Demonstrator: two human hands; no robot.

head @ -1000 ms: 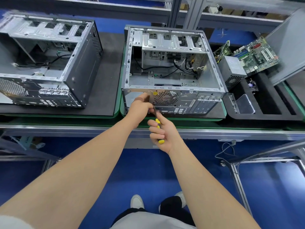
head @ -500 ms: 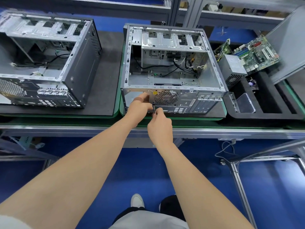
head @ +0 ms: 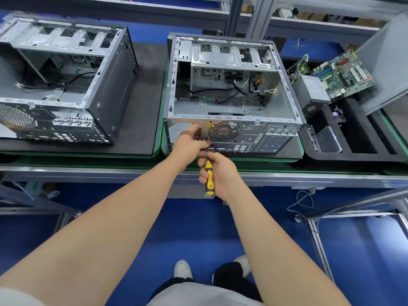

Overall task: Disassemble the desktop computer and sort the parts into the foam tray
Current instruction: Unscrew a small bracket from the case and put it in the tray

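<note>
An open grey desktop case [head: 234, 89] lies on its side on a green mat, rear panel facing me. My right hand [head: 218, 173] grips a yellow-and-black screwdriver [head: 209, 176] whose tip points at the rear panel left of the round fan grille [head: 223, 131]. My left hand [head: 188, 145] rests against the rear panel and pinches at the screwdriver's shaft near the tip. To the right, the black foam tray [head: 353, 155] holds a green motherboard [head: 344, 75], a grey power supply [head: 311, 93] and a clear plastic box [head: 326, 140].
A second open case [head: 64, 85] lies on a dark mat to the left. A grey side panel [head: 386, 62] leans at the far right. Metal rails run along the bench front, a loose cable [head: 302, 202] hangs below, and the floor is blue.
My right hand turned on the screwdriver: the yellow handle was hidden under the hand half a second ago and shows again now. The left hand stayed at the rear panel.
</note>
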